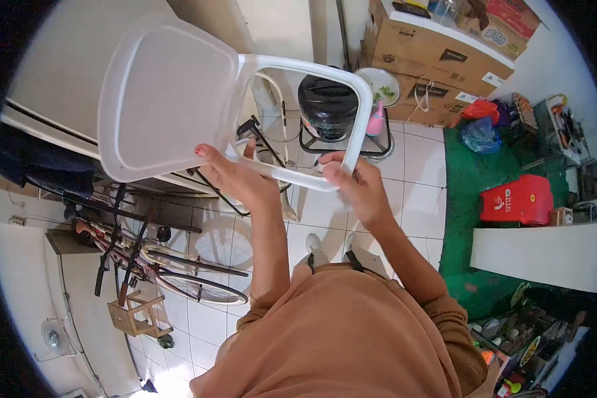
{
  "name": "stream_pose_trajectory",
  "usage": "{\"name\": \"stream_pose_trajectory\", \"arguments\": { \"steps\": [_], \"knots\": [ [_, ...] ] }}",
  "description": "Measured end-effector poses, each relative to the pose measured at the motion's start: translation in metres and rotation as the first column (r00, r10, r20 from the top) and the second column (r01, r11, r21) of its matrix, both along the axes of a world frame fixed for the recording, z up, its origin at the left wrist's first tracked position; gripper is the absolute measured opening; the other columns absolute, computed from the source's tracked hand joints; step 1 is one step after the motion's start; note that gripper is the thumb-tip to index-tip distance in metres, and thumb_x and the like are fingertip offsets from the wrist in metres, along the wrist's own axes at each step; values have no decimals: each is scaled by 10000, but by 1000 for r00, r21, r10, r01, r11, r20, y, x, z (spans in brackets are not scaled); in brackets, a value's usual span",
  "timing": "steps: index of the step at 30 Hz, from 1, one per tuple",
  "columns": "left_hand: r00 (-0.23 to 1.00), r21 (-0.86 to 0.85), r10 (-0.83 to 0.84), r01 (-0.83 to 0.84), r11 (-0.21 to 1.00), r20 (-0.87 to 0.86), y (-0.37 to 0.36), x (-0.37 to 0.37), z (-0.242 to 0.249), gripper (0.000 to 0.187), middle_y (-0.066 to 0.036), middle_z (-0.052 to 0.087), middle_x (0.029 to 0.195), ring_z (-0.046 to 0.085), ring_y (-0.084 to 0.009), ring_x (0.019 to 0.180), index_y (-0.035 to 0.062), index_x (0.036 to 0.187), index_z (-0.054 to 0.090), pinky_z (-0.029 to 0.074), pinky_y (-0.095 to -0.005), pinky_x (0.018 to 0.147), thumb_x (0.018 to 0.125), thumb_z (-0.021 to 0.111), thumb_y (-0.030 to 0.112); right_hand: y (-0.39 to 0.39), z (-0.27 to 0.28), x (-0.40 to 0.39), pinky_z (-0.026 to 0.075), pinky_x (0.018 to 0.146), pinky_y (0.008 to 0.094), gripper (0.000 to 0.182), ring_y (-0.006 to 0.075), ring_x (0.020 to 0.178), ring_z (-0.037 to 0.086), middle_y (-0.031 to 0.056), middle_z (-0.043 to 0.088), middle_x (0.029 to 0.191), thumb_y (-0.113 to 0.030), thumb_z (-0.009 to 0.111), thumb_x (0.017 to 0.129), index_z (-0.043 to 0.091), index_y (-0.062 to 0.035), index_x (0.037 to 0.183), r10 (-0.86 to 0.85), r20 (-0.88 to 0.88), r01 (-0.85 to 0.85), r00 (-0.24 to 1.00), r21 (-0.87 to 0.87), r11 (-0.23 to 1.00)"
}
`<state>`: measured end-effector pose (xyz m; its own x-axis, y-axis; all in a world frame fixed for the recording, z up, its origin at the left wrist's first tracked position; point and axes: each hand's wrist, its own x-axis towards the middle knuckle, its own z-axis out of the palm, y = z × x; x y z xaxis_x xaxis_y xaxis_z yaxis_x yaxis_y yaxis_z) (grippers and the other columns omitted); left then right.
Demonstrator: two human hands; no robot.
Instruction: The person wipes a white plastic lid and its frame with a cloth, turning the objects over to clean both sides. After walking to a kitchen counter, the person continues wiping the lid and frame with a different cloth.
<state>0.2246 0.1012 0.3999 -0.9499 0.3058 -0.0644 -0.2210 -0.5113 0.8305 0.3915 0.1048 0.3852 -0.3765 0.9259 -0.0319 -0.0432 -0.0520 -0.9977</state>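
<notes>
A white plastic hinged lid (176, 99) is raised in front of me, its solid panel swung out to the left and its open rectangular frame (361, 113) on the right. My left hand (245, 182) grips it near the hinge, thumb against the panel's lower edge and fingers partly hidden behind the frame. At the frame's lower right corner, my right hand (359, 192) pinches the rim between thumb and fingers. Through the frame's opening I see a black lidded pot or tank (326, 109) on a dark metal stand.
A bicycle (179, 265) and a small wooden stool (139, 315) stand at the left. Stacked cardboard boxes (438, 53) fill the back right. Farther right are a red bin (516, 199) and a plate (386, 81) with green bits. White tiles (418, 172) meet a green floor (461, 219).
</notes>
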Motion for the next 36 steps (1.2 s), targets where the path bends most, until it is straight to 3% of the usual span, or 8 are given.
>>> {"name": "stream_pose_trajectory", "arguments": {
  "steps": [13,16,18,21,27,32,34,36],
  "knots": [
    [887,-58,-443,453,890,130,-73,-5,-86,500,-61,397,1324,393,-231,1235,97,1349,342,421,-471,958,929,503,315,64,28,54,421,577,244,239,105,661,545,28,594,739,-279,626,806,634,-42,827,-102,-109,94,989,-81,992],
    [756,147,-608,591,793,240,-67,9,-104,533,-62,392,1349,380,-240,1245,113,1366,338,345,-499,1020,931,489,381,63,18,56,414,558,243,244,107,642,532,26,578,719,-284,625,806,629,-41,836,-69,-154,59,986,-66,996],
    [594,594,-791,586,551,149,-50,20,-88,561,-70,409,1347,376,-252,1261,111,1364,350,310,-503,1052,927,476,438,57,11,54,417,561,244,258,109,646,535,32,583,732,-295,620,807,628,-40,841,-51,-147,37,988,-96,995],
    [617,763,-786,495,415,27,-33,17,-53,583,-81,421,1349,403,-268,1257,105,1357,360,333,-505,1051,915,484,464,46,-5,52,426,568,248,280,113,654,542,45,592,758,-310,612,813,627,-33,852,-10,-155,-11,988,-134,991],
    [783,596,-576,353,722,234,-15,-2,-29,671,-133,410,1370,416,-319,1249,68,1378,320,364,-514,1039,883,496,486,31,-14,72,447,611,238,328,121,726,556,48,603,845,-352,565,865,622,-37,936,37,88,-22,995,-165,986],
    [788,617,-565,323,717,245,-16,-10,-20,589,-120,421,1362,425,-303,1243,48,1352,345,379,-439,1046,901,457,410,13,22,74,475,684,260,270,127,827,543,48,564,991,-236,549,867,591,-60,1067,-352,-37,353,935,161,922],
    [813,539,-504,296,789,291,-16,-4,-11,585,-78,470,1311,466,-249,1212,81,1338,377,431,-393,1003,895,486,447,-1,33,65,475,769,303,259,177,900,548,81,555,1032,-133,548,837,579,-50,1080,-365,23,345,931,274,898],
    [802,551,-532,324,769,271,-16,-7,-11,580,-77,473,1306,471,-247,1206,81,1332,382,437,-390,998,894,489,445,-7,41,59,449,840,343,290,235,950,543,121,558,1032,-65,562,805,569,-29,1093,-539,295,113,789,792,600]
  ]
}}
